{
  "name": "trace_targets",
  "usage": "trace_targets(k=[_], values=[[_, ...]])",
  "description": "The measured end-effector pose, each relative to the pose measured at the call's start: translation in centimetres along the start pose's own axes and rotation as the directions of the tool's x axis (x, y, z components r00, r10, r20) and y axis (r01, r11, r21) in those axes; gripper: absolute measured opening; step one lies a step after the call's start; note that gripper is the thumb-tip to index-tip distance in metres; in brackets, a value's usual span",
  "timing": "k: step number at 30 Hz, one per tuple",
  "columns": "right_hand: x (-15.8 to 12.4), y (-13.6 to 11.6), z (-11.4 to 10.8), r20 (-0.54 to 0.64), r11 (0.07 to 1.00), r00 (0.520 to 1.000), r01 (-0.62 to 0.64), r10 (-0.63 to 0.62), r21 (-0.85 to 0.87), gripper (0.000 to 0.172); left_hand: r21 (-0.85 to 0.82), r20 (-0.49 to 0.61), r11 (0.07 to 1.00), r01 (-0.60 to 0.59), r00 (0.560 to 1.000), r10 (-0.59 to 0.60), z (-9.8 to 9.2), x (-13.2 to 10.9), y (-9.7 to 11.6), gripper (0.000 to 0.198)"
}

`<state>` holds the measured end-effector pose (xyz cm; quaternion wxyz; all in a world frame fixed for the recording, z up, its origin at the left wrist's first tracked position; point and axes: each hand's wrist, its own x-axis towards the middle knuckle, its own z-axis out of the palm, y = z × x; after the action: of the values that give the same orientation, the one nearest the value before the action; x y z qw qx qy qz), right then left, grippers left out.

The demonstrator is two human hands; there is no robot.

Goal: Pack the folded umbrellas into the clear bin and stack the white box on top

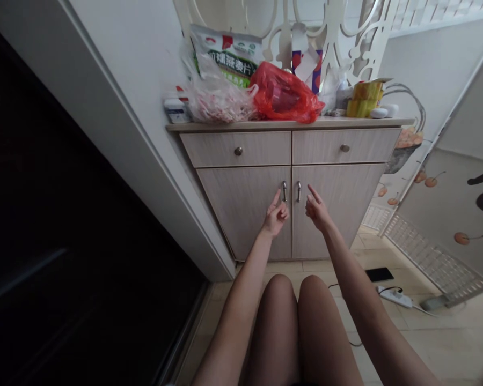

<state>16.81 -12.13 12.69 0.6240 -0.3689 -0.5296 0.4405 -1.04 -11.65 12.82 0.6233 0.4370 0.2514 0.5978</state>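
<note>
In the head view my left hand [276, 219] is held out before a light wood-grain cabinet [241, 214], its index finger stretched and the other fingers loosely curled. Its fingertip is beside the metal handle [284, 191] of the left door; I cannot tell whether they touch. Just right of the right door's handle [299, 191], my right hand [317, 210] also has its index finger extended, with the others bent in. Neither hand holds anything. Both doors are closed, as are the two drawers with round knobs [238, 151] above them.
On the cabinet top are a red plastic bag [285, 94], a clear bag [221, 99], an oat packet [229, 53] and a yellow package [364, 99]. A power strip [394, 296] and a dark flat device [379, 274] lie on the floor at right. A folding screen [451, 198] stands beyond.
</note>
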Motion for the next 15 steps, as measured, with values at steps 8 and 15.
trace_targets(k=[8,15], values=[[4.2,2.0,2.6,-0.183,0.327,0.967,-0.118,-0.176,-0.938,0.042,0.931,-0.217,0.354,0.087,0.913,0.345,1.0,6.6,-2.4,0.034],[6.0,3.0,4.1,-0.273,0.330,0.959,-0.235,-0.071,-0.914,0.036,0.950,-0.206,0.300,0.084,0.893,0.399,0.6,7.1,-3.9,0.020]])
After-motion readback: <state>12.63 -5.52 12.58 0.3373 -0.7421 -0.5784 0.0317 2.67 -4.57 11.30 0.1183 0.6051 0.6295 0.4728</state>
